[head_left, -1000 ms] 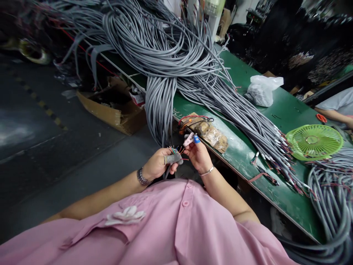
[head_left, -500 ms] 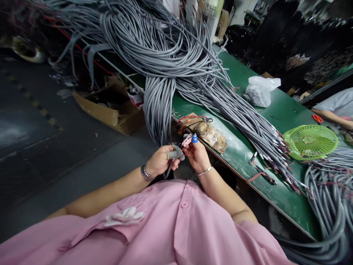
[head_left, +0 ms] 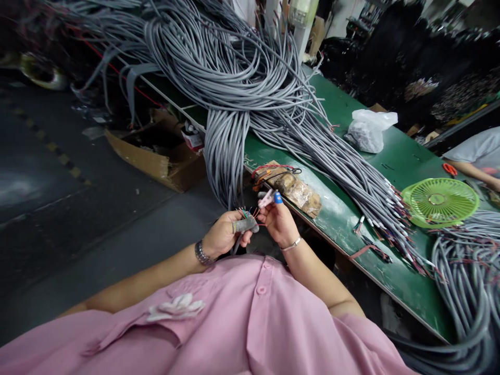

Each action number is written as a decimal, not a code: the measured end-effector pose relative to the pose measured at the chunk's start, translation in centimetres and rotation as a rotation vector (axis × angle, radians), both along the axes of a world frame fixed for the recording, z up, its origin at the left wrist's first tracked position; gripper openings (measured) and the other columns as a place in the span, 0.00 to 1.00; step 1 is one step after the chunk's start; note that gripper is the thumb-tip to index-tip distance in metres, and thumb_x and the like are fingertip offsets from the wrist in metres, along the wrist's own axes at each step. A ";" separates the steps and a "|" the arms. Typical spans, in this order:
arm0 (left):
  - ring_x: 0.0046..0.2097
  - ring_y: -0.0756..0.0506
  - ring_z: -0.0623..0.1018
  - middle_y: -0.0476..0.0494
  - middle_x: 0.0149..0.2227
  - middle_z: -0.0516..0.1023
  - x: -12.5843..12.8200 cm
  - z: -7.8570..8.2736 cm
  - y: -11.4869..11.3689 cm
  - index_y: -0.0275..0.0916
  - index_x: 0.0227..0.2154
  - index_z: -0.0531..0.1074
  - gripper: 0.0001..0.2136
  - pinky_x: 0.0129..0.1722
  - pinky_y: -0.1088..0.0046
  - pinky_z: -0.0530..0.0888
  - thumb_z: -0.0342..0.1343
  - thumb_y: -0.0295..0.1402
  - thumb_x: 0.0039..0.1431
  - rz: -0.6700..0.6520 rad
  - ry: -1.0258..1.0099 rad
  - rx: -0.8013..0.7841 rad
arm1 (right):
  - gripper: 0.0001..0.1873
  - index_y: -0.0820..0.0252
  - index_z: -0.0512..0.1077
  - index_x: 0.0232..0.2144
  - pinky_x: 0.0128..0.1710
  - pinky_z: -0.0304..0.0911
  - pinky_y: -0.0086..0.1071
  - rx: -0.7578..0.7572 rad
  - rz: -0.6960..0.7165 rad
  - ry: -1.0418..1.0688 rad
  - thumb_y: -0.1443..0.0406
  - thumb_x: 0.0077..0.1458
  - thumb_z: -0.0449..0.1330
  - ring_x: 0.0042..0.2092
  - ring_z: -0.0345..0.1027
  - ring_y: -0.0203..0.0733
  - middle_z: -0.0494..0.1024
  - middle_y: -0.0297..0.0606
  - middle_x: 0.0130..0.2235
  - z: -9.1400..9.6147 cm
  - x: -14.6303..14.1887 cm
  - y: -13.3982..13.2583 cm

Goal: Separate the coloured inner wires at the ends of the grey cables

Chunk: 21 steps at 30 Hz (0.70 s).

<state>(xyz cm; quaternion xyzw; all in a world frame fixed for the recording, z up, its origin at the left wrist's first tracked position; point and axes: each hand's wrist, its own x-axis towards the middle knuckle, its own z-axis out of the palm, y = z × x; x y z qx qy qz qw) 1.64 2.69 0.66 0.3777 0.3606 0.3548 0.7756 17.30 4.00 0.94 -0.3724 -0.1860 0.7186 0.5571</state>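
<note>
My left hand [head_left: 223, 234], with grey covers on its thumb and a finger, is closed around the end of a grey multi-core cable [head_left: 236, 245]. Thin coloured wires [head_left: 244, 213] fan out above its thumb. Close on the right, my right hand [head_left: 280, 224] pinches a small pale pink tool [head_left: 266, 198], whose exact kind I cannot make out. A blue cover [head_left: 277, 197] sits on the right thumb. One red wire stretches from the left fingertips toward the right hand, and whether the tool touches any wire is too small to tell.
Bundled grey cables [head_left: 230, 78] cover much of the green table [head_left: 406, 291]. Near its edge lies a taped brown block [head_left: 299, 190] with red leads. A green fan [head_left: 439, 203] and a plastic bag [head_left: 369, 130] stand farther right. A co-worker's arm [head_left: 474, 174] shows at the right.
My left hand has shifted slightly left and down with the cable. The right hand and pink tool have moved a little right, so the gap between the hands is wider.
</note>
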 end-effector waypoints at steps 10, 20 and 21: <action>0.16 0.51 0.67 0.49 0.15 0.71 0.2 0.0 0.1 0.33 0.27 0.74 0.12 0.16 0.75 0.65 0.64 0.38 0.48 0.090 -0.061 -0.016 | 0.19 0.61 0.72 0.31 0.24 0.64 0.23 0.038 -0.041 -0.056 0.51 0.49 0.64 0.26 0.63 0.30 0.73 0.33 0.29 0.4 -0.3 -0.4; 0.16 0.52 0.67 0.49 0.16 0.72 1.4 0.1 0.6 0.33 0.27 0.73 0.12 0.16 0.77 0.65 0.65 0.37 0.46 0.101 -0.053 -0.059 | 0.16 0.60 0.71 0.28 0.25 0.62 0.24 0.038 -0.053 -0.032 0.52 0.50 0.64 0.25 0.60 0.30 0.69 0.30 0.26 -0.4 -0.4 0.0; 0.16 0.52 0.67 0.49 0.16 0.72 1.4 0.1 0.6 0.33 0.27 0.73 0.12 0.16 0.77 0.65 0.65 0.37 0.45 0.103 -0.050 -0.061 | 0.16 0.60 0.71 0.28 0.25 0.61 0.24 0.044 -0.056 -0.033 0.52 0.50 0.64 0.25 0.60 0.30 0.69 0.30 0.26 -0.5 -0.5 0.0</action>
